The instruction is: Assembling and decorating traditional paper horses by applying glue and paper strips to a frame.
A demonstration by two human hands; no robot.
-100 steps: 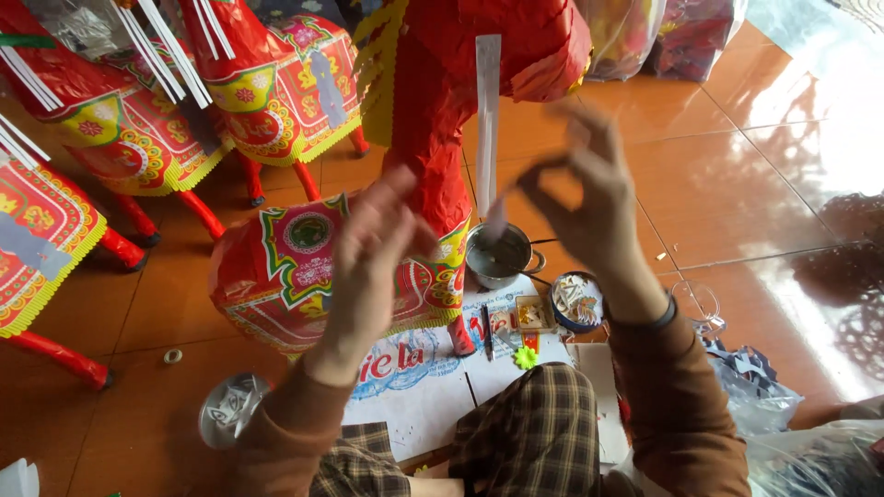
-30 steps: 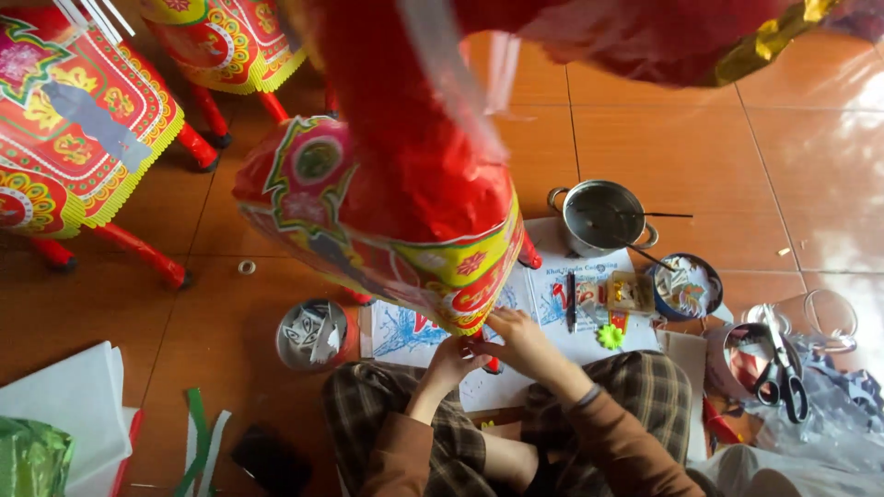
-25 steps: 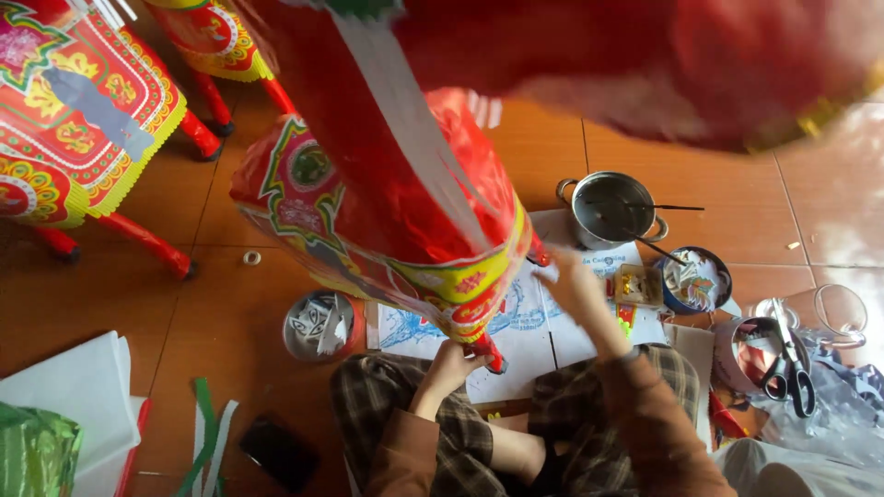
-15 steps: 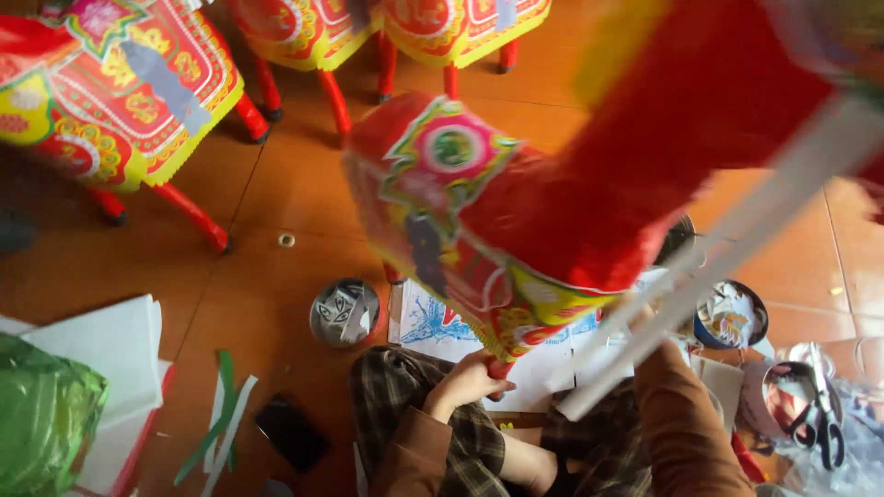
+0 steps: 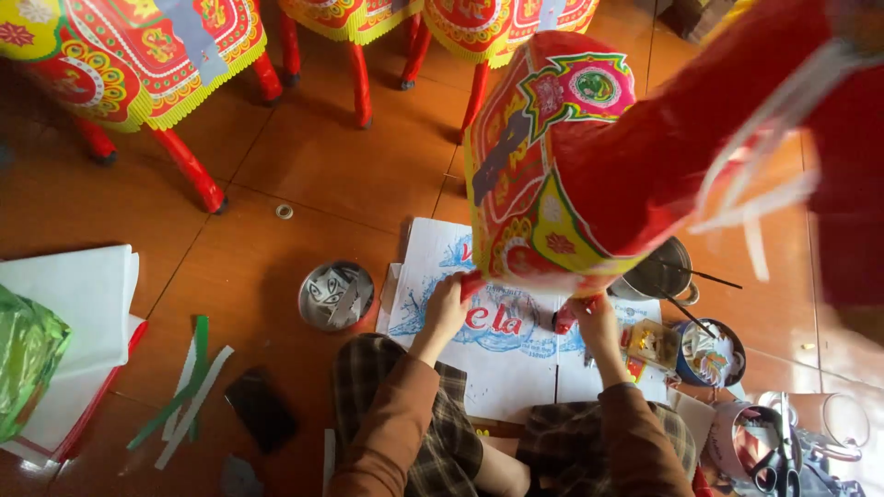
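Hands: left hand [image 5: 448,308] and right hand [image 5: 592,319] each closed around red legs of paper horse [image 5: 552,175].

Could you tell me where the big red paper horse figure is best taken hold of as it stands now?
By its two red front legs, from below on the person's side. The red paper horse figure tilts away overhead, and its body looks like thin decorated paper, probably easy to crush. The left hand and right hand already grip one leg each near the floor sheet.
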